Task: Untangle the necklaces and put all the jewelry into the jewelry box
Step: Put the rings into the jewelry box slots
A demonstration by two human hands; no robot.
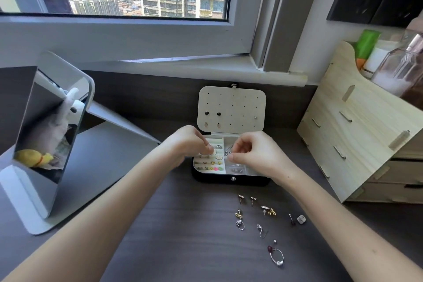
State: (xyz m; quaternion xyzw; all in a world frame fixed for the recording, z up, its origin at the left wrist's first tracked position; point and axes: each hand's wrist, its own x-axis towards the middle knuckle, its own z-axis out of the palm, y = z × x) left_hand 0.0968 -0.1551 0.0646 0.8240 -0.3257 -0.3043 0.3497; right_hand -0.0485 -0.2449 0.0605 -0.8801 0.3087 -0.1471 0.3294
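A black jewelry box stands open on the dark desk, its cream lid upright with a few studs pinned in it. Rings and small colourful pieces fill the left slots. My left hand hovers over those slots and pinches a small pale earring. My right hand is above the right compartments with its fingers curled; something thin may be between the fingertips, too small to tell. Several loose earrings and a hoop with a red bead lie on the desk in front of the box.
A tilting mirror stands at the left on a white base. A wooden drawer organiser with bottles on top stands at the right. The window sill runs behind the box.
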